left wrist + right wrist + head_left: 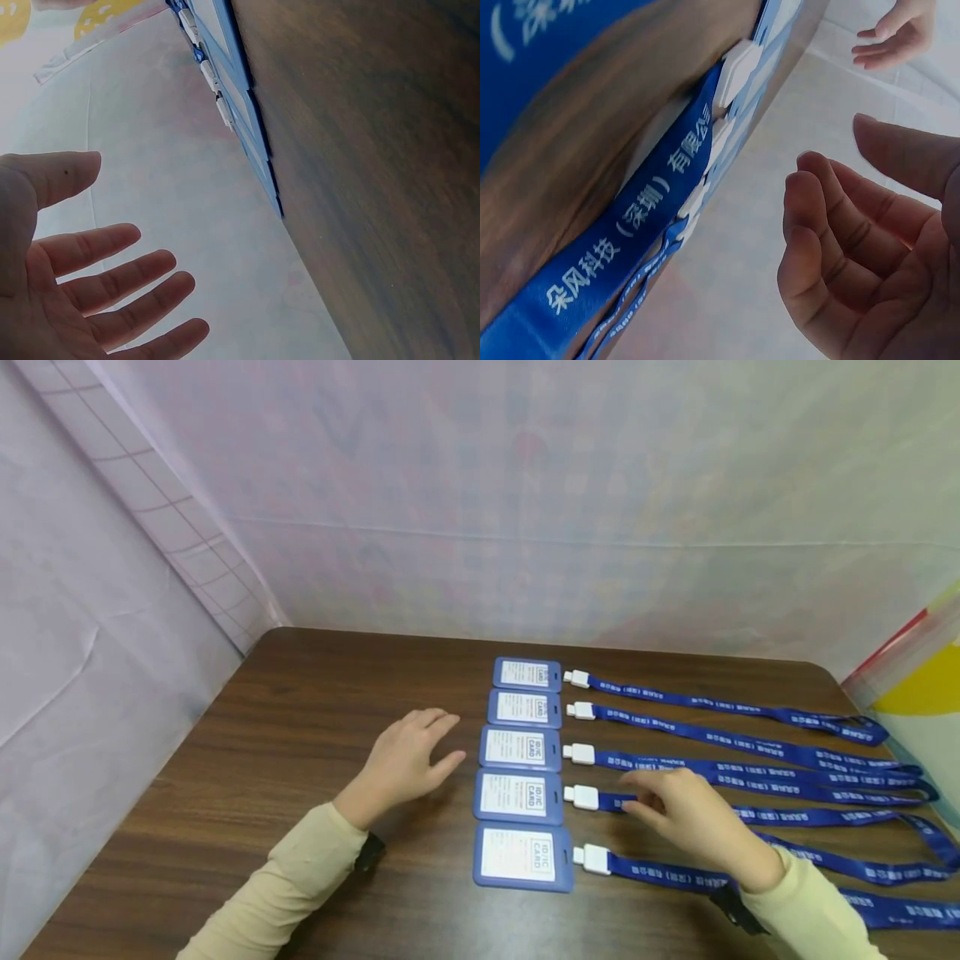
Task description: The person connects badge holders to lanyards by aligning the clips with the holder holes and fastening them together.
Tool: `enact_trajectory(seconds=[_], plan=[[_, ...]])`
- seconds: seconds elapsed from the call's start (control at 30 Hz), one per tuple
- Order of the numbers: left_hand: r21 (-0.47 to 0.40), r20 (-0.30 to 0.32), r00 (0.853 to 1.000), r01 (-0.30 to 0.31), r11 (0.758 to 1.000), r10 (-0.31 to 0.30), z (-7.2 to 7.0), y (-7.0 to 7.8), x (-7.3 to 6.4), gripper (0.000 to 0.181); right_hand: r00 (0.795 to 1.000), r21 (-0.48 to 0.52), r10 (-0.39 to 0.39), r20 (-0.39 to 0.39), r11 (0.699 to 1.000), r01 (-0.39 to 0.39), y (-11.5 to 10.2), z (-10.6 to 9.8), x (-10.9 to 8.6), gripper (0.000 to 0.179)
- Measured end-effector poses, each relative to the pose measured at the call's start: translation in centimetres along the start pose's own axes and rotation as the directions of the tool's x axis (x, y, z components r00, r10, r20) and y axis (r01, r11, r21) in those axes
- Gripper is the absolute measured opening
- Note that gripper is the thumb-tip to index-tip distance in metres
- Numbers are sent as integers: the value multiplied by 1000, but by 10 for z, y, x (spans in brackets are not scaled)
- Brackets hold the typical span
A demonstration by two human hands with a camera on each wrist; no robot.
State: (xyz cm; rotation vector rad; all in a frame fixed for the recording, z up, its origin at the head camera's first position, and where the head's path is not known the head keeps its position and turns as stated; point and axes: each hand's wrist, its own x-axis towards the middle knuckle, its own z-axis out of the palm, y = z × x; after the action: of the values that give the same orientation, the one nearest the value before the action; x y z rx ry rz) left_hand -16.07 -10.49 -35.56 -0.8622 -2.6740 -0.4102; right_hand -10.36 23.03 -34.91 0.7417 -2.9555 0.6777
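Several blue card holders [521,747] with white "ID/IC CARD" inserts lie in a column on the table. To the right of each holder is a white clip [581,797] on a blue printed lanyard [667,872]. My left hand [408,756] hovers left of the column, its fingers spread and holding nothing; the left wrist view shows its bare palm [67,300]. Over the lanyards is my right hand [686,818], fingers loosely bent. In the right wrist view its thumb [907,154] stands apart from the fingers, with nothing between them.
The brown wooden table [300,693] ends at a pale cloth backdrop [600,527] behind. Lanyard loops [930,852] reach to the table's right edge. A yellow-patterned surface [922,681] stands beyond that edge.
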Motion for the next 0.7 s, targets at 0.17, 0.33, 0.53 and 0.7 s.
enact_trajectory(seconds=[0.17,0.33,0.53,0.7], plan=[[0,1,1000,1,1000,-1,0,0,0,45,999,10,-42,5,999,42,-3,3,-1,20],[-5,-2,1000,-1,1000,1,0,0,-1,45,995,-17,-103,-5,995,103,-6,6,-2,19],[-10,-3,1000,-5,1000,5,0,-1,-2,44,992,9,-129,15,992,129,-10,9,-3,16],[-10,-1,1000,-9,1000,9,0,0,-2,44,990,51,-119,75,992,115,-14,12,-2,13]])
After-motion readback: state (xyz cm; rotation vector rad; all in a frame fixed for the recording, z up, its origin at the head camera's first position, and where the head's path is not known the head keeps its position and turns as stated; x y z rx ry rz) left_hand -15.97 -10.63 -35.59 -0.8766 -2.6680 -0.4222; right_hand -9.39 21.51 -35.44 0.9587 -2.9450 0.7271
